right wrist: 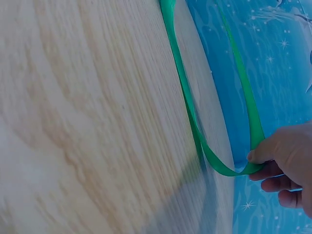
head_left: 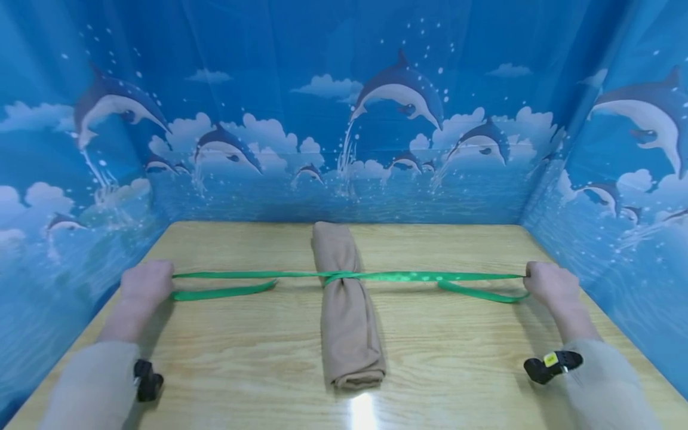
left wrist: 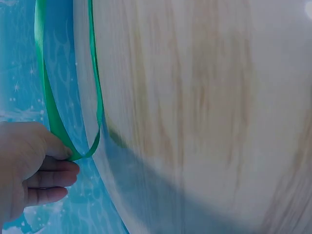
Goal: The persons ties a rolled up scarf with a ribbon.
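Observation:
A brown folded cloth bundle (head_left: 352,334) lies lengthwise on the table, cinched at its upper part by a green ribbon (head_left: 258,275) wrapped around it. To the left, my left hand (head_left: 147,282) pinches one side of the ribbon between thumb and forefinger, as the left wrist view shows at the ribbon (left wrist: 53,112). On the opposite side my right hand (head_left: 550,282) pinches the other side, its thumb on the ribbon (right wrist: 253,126) in the right wrist view. Between the hands the ribbon runs straight and taut. Past each hand a loose tail hangs back toward the middle.
The wooden table (head_left: 242,358) carries the bundle near its middle. A blue curtain (head_left: 301,119) printed with dolphins encloses the back and both sides. Each sleeve bears a black wrist camera, seen on the left (head_left: 147,381) and the right (head_left: 550,365).

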The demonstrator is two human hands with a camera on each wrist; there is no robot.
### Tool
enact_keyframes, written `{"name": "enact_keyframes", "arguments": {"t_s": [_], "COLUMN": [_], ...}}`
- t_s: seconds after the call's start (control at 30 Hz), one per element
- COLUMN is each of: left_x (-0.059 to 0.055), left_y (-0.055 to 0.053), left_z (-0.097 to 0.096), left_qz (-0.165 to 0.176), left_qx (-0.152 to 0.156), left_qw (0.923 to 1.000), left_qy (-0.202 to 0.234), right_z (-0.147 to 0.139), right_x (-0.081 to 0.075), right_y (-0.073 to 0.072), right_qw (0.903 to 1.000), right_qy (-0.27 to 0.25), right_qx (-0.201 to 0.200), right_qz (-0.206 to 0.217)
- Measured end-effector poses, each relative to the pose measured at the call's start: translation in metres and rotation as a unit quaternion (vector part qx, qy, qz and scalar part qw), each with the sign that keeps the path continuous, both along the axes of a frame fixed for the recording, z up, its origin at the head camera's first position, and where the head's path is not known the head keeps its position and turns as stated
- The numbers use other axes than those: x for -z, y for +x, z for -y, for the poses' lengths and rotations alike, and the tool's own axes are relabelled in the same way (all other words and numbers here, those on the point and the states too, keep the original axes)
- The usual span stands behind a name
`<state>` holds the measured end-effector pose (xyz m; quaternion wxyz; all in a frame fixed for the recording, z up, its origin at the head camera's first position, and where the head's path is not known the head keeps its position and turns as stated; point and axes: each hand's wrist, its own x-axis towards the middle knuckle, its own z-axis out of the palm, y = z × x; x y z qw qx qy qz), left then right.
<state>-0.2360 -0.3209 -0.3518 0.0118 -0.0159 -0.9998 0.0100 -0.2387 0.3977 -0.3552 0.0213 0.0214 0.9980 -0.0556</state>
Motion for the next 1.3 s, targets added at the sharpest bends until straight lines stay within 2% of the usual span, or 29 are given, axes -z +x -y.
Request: {"name": "enact_keyframes", "arguments": {"t_s": [0.1, 0.27, 0.43, 0.53, 0.63, 0.73, 0.93, 1.1, 1.3], "left_x": [-0.002, -0.006, -0.007, -0.007, -0.005, -0.001, 0.006, 0.008, 0.007], "left_y": [0.0, 0.001, 0.0, -0.001, -0.001, -0.003, -0.006, -0.008, -0.009], "left_z": [0.006, 0.011, 0.009, 0.005, 0.001, -0.001, 0.0, -0.002, -0.007], "left_qz": [0.011, 0.016, 0.013, 0.02, 0.028, 0.018, -0.01, 0.006, 0.022], "left_qx": [-0.014, -0.02, -0.005, 0.007, 0.006, 0.007, 0.025, 0.032, 0.02], "left_qw": [0.9998, 0.9995, 0.9999, 0.9997, 0.9992, 0.9992, 0.9992, 0.999, 0.9992], "left_qy": [0.011, 0.016, 0.001, -0.014, -0.028, -0.035, -0.029, -0.03, -0.028], "right_z": [-0.004, -0.011, -0.012, -0.01, -0.007, -0.005, -0.001, 0.002, 0.002], "right_x": [-0.001, -0.003, -0.003, -0.003, 0.0, 0.005, 0.015, 0.019, 0.021], "right_y": [0.0, -0.003, -0.005, -0.007, -0.011, -0.013, -0.013, -0.015, -0.017], "right_qw": [0.9999, 0.9987, 0.997, 0.9982, 0.9989, 0.9984, 0.9992, 0.9996, 0.9996], "right_qy": [0.002, 0.005, 0.011, 0.014, 0.019, 0.023, 0.008, 0.0, 0.001], "right_qx": [0.015, 0.036, 0.051, 0.049, 0.041, 0.038, 0.008, 0.002, 0.003], "right_qz": [-0.008, -0.035, -0.056, -0.032, 0.008, 0.034, 0.037, 0.028, 0.029]}}
